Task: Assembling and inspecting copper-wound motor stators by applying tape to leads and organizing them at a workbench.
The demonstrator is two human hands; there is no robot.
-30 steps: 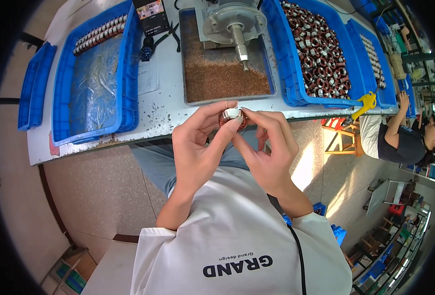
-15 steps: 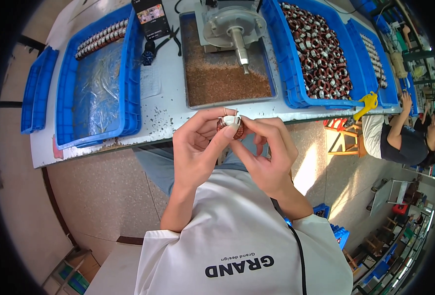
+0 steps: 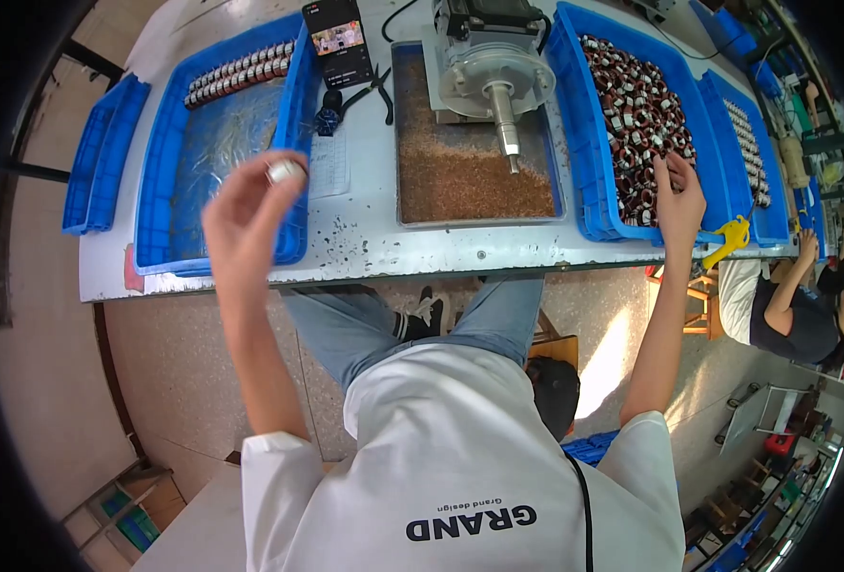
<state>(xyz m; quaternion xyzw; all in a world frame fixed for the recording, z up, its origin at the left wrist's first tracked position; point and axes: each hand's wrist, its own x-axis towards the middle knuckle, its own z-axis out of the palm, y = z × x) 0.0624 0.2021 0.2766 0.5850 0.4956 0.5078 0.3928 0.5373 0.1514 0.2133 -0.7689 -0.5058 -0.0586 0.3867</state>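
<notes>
My left hand point(image 3: 243, 205), blurred by motion, is closed around a small wire-wound coil point(image 3: 287, 172) with a white face. It is over the right part of the left blue tray point(image 3: 293, 214), where neat rows of similar coils point(image 3: 241, 73) stand at the far end above clear plastic film. My right hand point(image 3: 679, 198) reaches into the right blue bin point(image 3: 589, 205), which is heaped with loose red-brown and white coils point(image 3: 637, 114). Its thumb and fingers are apart, with the fingertips among the coils; I make out no coil held in them.
Between the two bins stands a machine with a clear disc and metal spindle point(image 3: 504, 119), above a tray point(image 3: 479, 221) of brown bits. Pliers point(image 3: 381, 95), a watch point(image 3: 328, 116) and a phone point(image 3: 338, 43) lie left of it. A yellow-handled tool point(image 3: 730, 236) hangs at the right edge. Another person point(image 3: 803, 296) sits further right.
Both hands were together at the table's front edge with the coil between them. Now the left has carried it left over the tray, and the right has gone to the bin of loose coils.
</notes>
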